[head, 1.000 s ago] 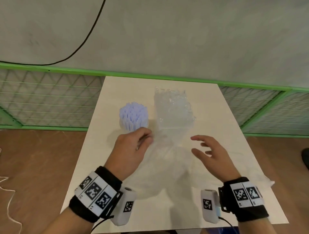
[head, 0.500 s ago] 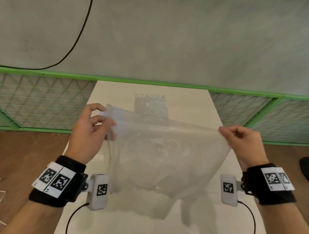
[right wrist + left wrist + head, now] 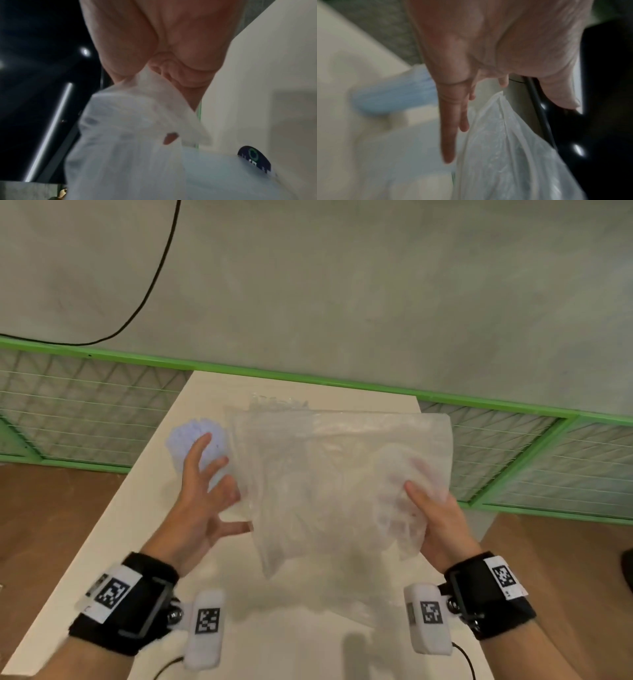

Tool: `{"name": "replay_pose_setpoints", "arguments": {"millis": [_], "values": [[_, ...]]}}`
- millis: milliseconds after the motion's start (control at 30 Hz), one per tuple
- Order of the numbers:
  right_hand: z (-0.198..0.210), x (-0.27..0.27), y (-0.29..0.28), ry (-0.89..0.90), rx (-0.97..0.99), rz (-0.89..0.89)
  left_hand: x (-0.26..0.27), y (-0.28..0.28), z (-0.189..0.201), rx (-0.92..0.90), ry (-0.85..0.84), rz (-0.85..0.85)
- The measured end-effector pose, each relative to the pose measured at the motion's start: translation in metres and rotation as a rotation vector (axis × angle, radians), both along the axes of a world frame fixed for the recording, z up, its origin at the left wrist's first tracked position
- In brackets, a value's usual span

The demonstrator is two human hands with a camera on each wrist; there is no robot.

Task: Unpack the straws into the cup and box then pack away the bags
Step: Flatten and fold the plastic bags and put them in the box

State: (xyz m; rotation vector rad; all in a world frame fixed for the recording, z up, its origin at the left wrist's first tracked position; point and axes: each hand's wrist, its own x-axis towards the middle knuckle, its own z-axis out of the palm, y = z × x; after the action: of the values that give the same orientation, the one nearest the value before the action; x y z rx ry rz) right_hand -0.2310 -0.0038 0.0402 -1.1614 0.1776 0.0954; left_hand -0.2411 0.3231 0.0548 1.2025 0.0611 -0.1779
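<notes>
Left hand (image 3: pixel 205 494) now off the clear plastic bag (image 3: pixel 329 474), fingers (image 3: pixel 448 129) spread straight beside its edge, gripping nothing; half a second ago pinched a top corner. Right hand (image 3: pixel 435 518) alone holding the bag above the table (image 3: pixel 308 645), thumb in front, fingers behind the film. Pale blue straws (image 3: pixel 186 436) upright in the cup behind. Probably folding the emptied bag before packing away.

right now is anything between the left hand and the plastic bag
Nothing visible. The left hand is open with fingers spread at the bag's left edge, while the right hand holds its right side. The cup of straws stands behind the left hand.
</notes>
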Motion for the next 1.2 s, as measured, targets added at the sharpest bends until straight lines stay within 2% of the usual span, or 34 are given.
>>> {"name": "replay_pose_setpoints", "arguments": {"millis": [67,133,233,333,533,600,667,800,867,967,1033,1100,1200], "values": [[0.003,0.000,-0.004,-0.080,-0.066,-0.065,-0.011,-0.015,-0.016,-0.098,0.032,0.021],[0.007,-0.001,-0.013,-0.169,-0.195,-0.144,-0.019,-0.033,-0.024,-0.043,0.038,0.037],[0.011,-0.002,-0.035,-0.278,-0.487,-0.106,-0.021,-0.040,-0.027,-0.026,0.004,0.001],[0.021,-0.005,-0.056,-0.200,-0.602,-0.059,-0.020,-0.029,-0.022,0.076,-0.066,-0.063],[0.031,-0.015,-0.063,-0.173,-0.697,0.039,-0.025,-0.024,-0.001,0.234,-0.067,-0.236],[0.035,-0.017,-0.054,-0.172,-0.886,0.082,-0.025,-0.029,0.006,0.433,-0.166,-0.225],[0.035,-0.017,-0.037,-0.138,-1.089,0.045,-0.025,-0.035,0.011,0.583,-0.249,-0.231],[0.029,-0.016,0.012,-0.025,-1.486,-0.104,-0.023,-0.035,0.020,0.697,-0.346,-0.287],[0.028,-0.012,0.028,0.045,-1.606,-0.157,-0.022,-0.031,0.024,0.723,-0.341,-0.321],[0.030,-0.006,0.048,0.074,-1.695,-0.186,-0.022,-0.025,0.028,0.814,-0.370,-0.334],[0.031,-0.007,0.064,-0.024,-1.727,-0.179,-0.020,-0.025,0.029,0.850,-0.395,-0.330],[0.034,-0.011,0.077,-0.224,-1.637,-0.135,-0.016,-0.026,0.029,0.848,-0.401,-0.326],[0.048,-0.023,0.093,-0.548,-1.311,0.056,-0.012,-0.029,0.030,0.798,-0.428,-0.311]]}}
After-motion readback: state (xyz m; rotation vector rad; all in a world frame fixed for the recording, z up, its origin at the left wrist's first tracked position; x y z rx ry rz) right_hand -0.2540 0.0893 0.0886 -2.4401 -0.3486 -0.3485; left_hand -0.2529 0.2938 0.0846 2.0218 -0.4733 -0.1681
